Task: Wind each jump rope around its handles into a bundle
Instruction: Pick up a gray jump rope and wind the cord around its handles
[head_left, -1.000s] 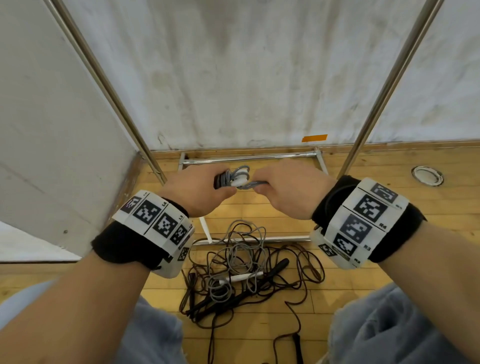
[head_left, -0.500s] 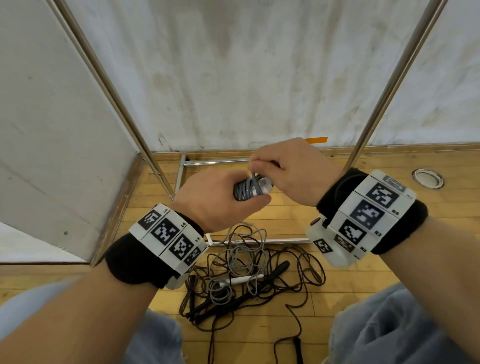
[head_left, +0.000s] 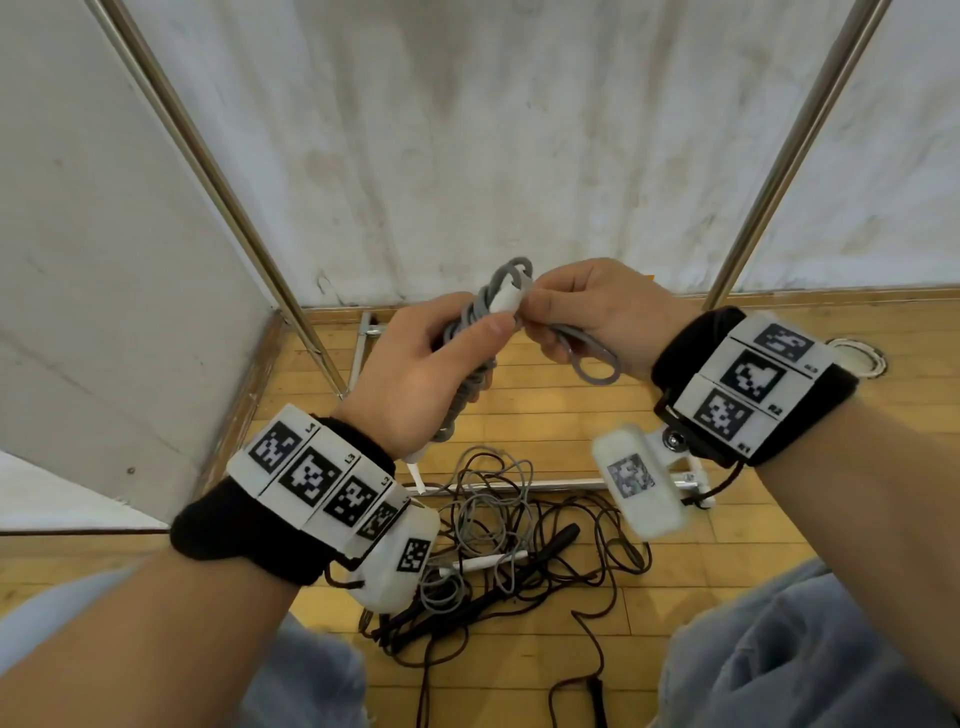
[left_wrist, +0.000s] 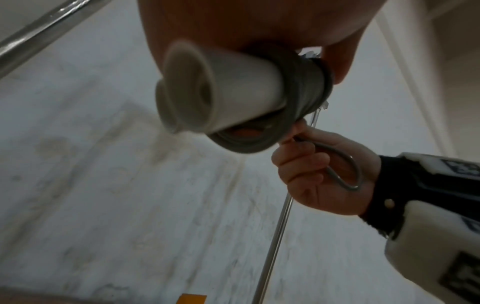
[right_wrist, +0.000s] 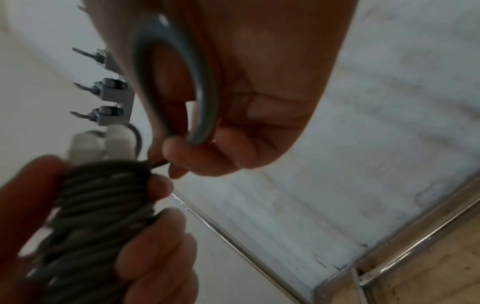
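Note:
My left hand (head_left: 421, 374) grips a grey jump rope bundle (head_left: 475, 338), the cord wound tightly around its two white handles (left_wrist: 221, 96). The coils (right_wrist: 98, 205) sit between my left fingers (right_wrist: 155, 242). My right hand (head_left: 597, 317) pinches the last loose loop of grey cord (head_left: 595, 358) right beside the bundle's top end; the loop (right_wrist: 182, 82) curves across that palm. On the floor below lies a tangle of other ropes (head_left: 519, 540), grey and black cords mixed, with a white handle (head_left: 483, 562) and a black handle (head_left: 558, 538) among them.
A metal frame with slanted poles (head_left: 223, 182) and floor rails (head_left: 524, 486) stands against the white wall. A round floor fitting (head_left: 857, 356) sits at the right on the wooden floor. My knees (head_left: 779, 654) flank the tangle. A stray black handle (head_left: 595, 696) lies near the bottom.
Both hands have risen and the bundle has tilted more upright. My right hand has come from above the bundle to its right side, now holding a short loop of cord.

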